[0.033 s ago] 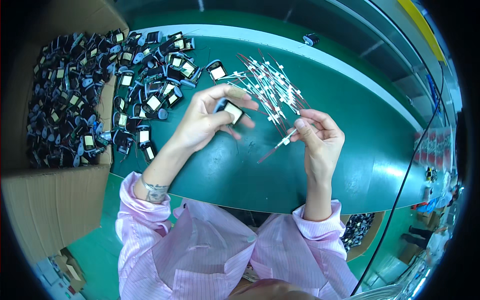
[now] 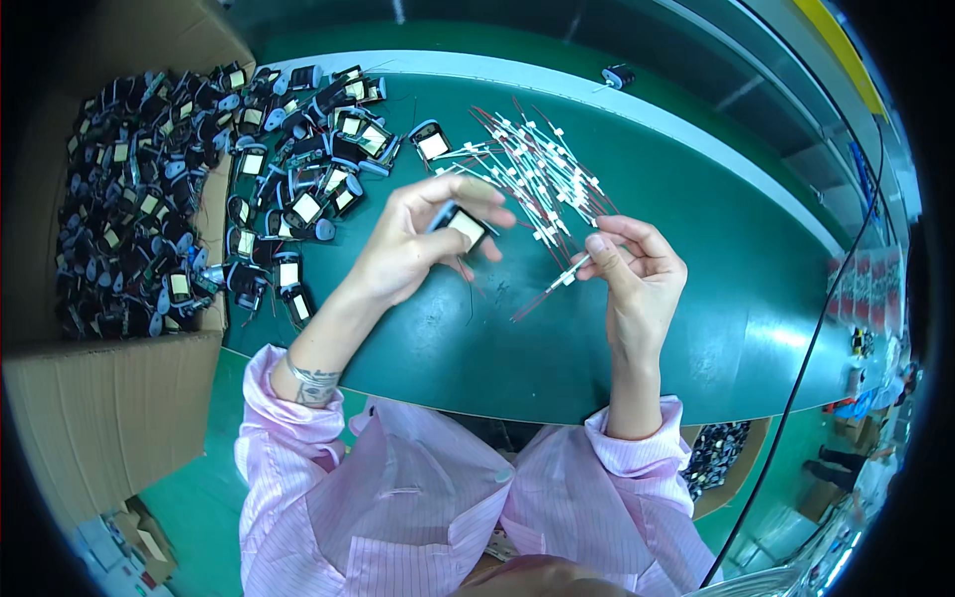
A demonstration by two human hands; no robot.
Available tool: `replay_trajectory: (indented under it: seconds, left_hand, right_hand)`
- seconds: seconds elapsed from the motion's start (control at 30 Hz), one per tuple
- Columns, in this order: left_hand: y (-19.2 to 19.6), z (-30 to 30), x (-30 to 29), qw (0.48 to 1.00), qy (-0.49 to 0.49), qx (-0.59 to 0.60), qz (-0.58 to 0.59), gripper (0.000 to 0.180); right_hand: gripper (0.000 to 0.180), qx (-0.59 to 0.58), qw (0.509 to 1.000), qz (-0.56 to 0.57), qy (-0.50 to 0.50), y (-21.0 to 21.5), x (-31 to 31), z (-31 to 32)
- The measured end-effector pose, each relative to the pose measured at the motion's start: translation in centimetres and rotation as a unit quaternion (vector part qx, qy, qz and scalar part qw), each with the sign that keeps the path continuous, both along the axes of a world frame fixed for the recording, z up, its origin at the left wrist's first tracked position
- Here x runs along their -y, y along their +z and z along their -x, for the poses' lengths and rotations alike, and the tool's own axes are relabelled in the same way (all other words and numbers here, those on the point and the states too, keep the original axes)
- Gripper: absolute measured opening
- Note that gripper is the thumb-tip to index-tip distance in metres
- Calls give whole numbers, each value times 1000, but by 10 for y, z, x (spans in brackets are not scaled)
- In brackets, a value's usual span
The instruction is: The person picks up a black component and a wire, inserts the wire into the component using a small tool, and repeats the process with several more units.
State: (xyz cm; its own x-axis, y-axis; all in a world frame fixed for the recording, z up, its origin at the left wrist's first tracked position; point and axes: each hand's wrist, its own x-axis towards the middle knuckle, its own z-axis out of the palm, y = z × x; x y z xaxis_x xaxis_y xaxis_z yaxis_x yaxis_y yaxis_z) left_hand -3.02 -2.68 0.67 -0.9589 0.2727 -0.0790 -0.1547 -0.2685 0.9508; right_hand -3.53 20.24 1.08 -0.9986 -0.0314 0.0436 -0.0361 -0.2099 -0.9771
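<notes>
Above the green table, my left hand (image 2: 410, 237) is closed round a small black and grey electronic module (image 2: 464, 227) with a pale square pad, the thumb lying on the pad. Thin wires hang below it. To its right, my right hand (image 2: 634, 269) pinches a thin wire lead (image 2: 563, 280) between thumb and fingertips; a white connector and red wire ends point down and left. The two held parts are apart. Behind them lies a loose pile of similar wire leads (image 2: 542, 179) with red wires, white sleeves and white connectors. Another module (image 2: 431, 142) touches the pile's left side.
At the left, a large cardboard box (image 2: 119, 408) holds many similar modules, and more modules (image 2: 306, 207) spill onto the table beside it. A single dark part (image 2: 619, 77) sits beyond the white table edge. A black cable (image 2: 796, 388) crosses the right side.
The module in my left hand has turned slightly and its pad shows more fully. My left forearm has shifted slightly right. My right hand keeps its pinch almost in place.
</notes>
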Motion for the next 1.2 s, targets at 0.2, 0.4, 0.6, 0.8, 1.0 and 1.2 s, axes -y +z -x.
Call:
replay_trajectory:
  seconds: [0.2, 0.4, 0.6, 0.8, 1.0, 1.2]
  left_hand:
    - [-12, -19, -25, 981, -97, -94, 138, 15]
    - [-13, -25, -26, 990, -51, -58, 114, 11]
    - [-8, -24, -22, 964, -34, -193, 178, 5]
    - [-6, -25, -18, 945, -38, -207, 250, 7]
    - [-5, -22, -13, 952, -82, -198, 218, 19]
    - [2, -21, -9, 975, -85, -13, 205, 27]
  right_hand:
    - [20, -18, 999, -19, -32, -3, 7, -4]
    - [28, 18, 996, 82, 39, -2, 10, -3]
    - [18, 17, 970, -88, 226, -9, 10, -9]
    - [7, -72, 947, -202, 237, -4, 7, -5]
    - [7, 31, 972, -53, 226, -15, 1, -5]
    - [9, 159, 949, 142, 233, -16, 0, -3]
